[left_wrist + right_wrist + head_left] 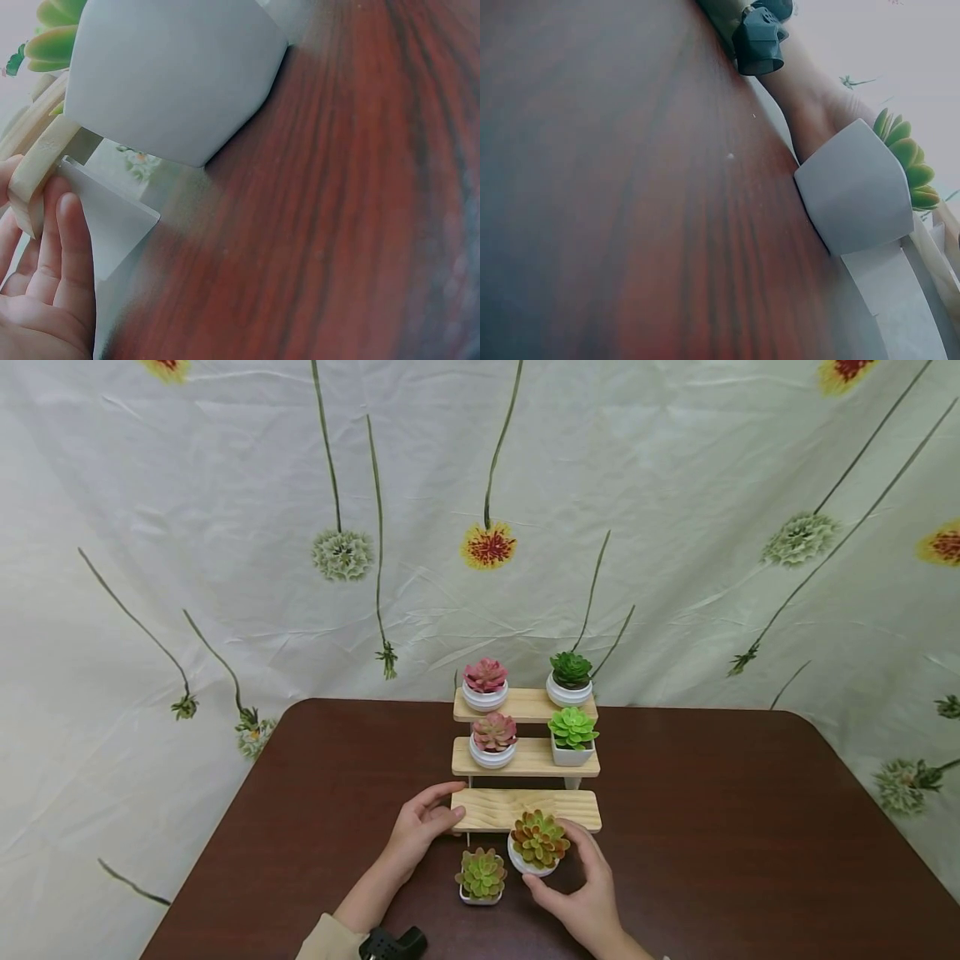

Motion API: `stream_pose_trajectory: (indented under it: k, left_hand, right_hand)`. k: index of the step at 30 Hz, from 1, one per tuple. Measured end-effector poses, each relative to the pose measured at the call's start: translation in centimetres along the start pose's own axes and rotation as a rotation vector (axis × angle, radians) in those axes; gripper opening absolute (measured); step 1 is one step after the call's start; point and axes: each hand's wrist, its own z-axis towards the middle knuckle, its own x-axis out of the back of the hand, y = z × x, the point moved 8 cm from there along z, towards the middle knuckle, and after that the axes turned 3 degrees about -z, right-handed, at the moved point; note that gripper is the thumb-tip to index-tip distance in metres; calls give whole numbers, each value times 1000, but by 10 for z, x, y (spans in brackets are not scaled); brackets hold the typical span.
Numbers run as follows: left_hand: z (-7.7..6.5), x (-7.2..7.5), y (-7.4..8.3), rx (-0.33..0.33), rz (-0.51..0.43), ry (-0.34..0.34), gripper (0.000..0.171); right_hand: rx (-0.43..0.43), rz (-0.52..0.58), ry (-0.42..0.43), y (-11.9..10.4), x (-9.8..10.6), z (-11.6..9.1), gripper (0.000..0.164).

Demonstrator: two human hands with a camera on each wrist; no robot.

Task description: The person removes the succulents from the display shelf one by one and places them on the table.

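A three-step wooden plant stand point(491, 810) stands at the middle of the table. My left hand point(422, 828) grips the left end of its lowest board point(46, 150), thumb on one side and fingers beneath. In the head view my right hand point(587, 893) holds a round white pot with an orange-green succulent point(539, 841) between thumb and fingers, just in front of that board. Left of it, a square white pot with a green succulent point(481, 877) sits on the table; both wrist views show this pot point(859, 191) close up. The right wrist view does not show my right hand.
The top step bears a pink succulent point(485, 683) and a dark green succulent point(571, 677). On the middle step are another pink succulent point(493, 740) and a bright green one point(573, 736). Dark brown tabletop point(712, 827) surrounds the stand, with a flowered cloth point(420, 485) behind.
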Motion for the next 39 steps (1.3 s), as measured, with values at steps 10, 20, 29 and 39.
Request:
stream_pose_trajectory:
  k: [10,20,29,39]
  left_hand:
    - [0,0,0,15,6,4,42]
    - [0,1,0,21,7,11,42]
    - [1,0,-1,19,10,8,42]
    - [0,0,0,10,8,10,42]
  right_hand:
    - [-4,-22,-15,3,7,-6,72]
    - [-158,-112,-75,32,6,-18,70]
    - [-265,-120,-163,56,1,-27,63]
    - [-396,-141,-271,66,-5,-30,63]
